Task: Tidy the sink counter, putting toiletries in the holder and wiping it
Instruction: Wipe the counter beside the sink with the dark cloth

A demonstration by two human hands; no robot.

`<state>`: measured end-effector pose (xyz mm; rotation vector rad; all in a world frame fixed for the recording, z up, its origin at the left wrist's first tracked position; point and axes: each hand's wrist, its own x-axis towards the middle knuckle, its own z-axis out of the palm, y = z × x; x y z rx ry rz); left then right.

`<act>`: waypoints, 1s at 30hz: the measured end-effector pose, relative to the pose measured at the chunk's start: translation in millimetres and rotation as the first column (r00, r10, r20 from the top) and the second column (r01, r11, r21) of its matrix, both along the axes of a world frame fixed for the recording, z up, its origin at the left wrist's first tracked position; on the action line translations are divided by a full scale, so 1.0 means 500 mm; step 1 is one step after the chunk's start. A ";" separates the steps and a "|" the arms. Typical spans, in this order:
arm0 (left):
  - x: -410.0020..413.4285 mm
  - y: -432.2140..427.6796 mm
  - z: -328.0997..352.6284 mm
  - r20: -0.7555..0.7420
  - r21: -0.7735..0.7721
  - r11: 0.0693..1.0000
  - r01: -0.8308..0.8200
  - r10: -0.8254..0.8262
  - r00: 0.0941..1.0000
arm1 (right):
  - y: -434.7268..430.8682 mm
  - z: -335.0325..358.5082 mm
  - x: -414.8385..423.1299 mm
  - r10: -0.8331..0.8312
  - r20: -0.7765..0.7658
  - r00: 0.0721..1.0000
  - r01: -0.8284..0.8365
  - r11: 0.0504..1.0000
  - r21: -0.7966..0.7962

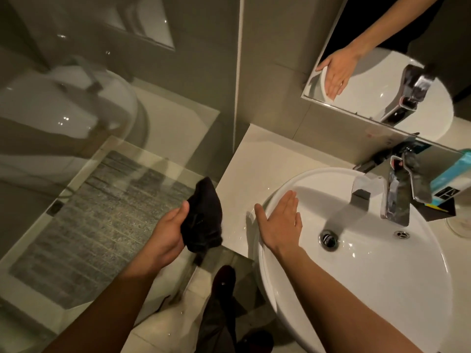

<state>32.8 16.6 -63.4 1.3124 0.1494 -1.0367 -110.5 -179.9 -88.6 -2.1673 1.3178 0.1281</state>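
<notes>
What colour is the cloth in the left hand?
Black, seen in the head view: the cloth is bunched in the left hand.

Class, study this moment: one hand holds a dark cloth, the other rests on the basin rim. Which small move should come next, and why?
Probably bring the left hand with the black cloth rightwards onto the counter beside the basin: water droplets glisten there, and the cloth hangs off its edge.

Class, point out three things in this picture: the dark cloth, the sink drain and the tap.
dark cloth [202,217], head view, middle of the bunched fabric
sink drain [328,240], head view, centre of the metal ring
tap [395,200], head view, front of the chrome spout
</notes>
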 end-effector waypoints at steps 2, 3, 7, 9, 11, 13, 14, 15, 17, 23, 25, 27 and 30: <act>0.030 -0.049 0.012 -0.213 -0.123 0.990 -0.064 0.036 0.976 | 0.002 0.000 0.000 -0.013 0.013 1.000 0.013 1.000 0.009; 0.046 -0.076 0.012 -0.275 -0.157 0.985 -0.074 0.029 0.961 | 0.003 0.000 0.000 -0.018 0.024 1.000 0.018 1.000 0.019; 0.115 -0.227 0.020 -0.228 -0.223 0.975 -0.027 -0.025 0.973 | -0.001 -0.005 -0.004 -0.033 0.088 0.996 0.030 0.999 0.032; 0.146 -0.319 0.032 -0.062 -0.173 0.985 0.027 -0.038 0.997 | -0.002 -0.010 -0.004 -0.036 0.104 0.994 0.033 0.999 0.030; 0.170 -0.410 0.041 0.158 -0.073 0.991 0.109 -0.096 0.983 | -0.003 -0.013 -0.004 -0.051 0.118 0.992 0.048 0.998 0.033; 0.187 -0.495 0.043 0.396 0.048 0.963 0.266 -0.263 0.880 | -0.004 -0.015 -0.003 -0.067 0.123 0.990 0.062 0.997 0.043; 0.191 -0.532 0.045 0.512 0.131 0.919 0.371 -0.383 0.769 | -0.006 -0.015 -0.003 -0.074 0.121 0.990 0.068 0.996 0.052; 0.193 -0.566 0.039 0.608 0.229 0.849 0.477 -0.507 0.611 | -0.007 -0.016 -0.003 -0.082 0.117 0.990 0.075 0.995 0.062; 0.198 -0.626 0.002 0.664 0.468 0.618 0.632 -0.718 0.209 | -0.011 -0.016 0.001 -0.103 0.099 0.990 0.094 0.991 0.093; 0.195 -0.669 -0.163 0.421 0.878 0.101 0.468 -0.627 -0.656 | -0.024 -0.010 0.013 -0.160 0.095 0.983 0.142 0.975 0.172; 0.194 -0.651 -0.176 0.484 0.856 0.170 0.488 -0.596 -0.641 | -0.022 -0.014 0.010 -0.158 0.135 0.978 0.137 0.978 0.157; 0.192 -0.635 -0.181 0.526 0.835 0.220 0.504 -0.588 -0.614 | -0.019 -0.018 0.008 -0.160 0.156 0.975 0.138 0.980 0.147; 0.182 -0.607 -0.180 0.555 0.810 0.253 0.529 -0.623 -0.551 | -0.017 -0.021 0.008 -0.149 0.156 0.976 0.127 0.982 0.140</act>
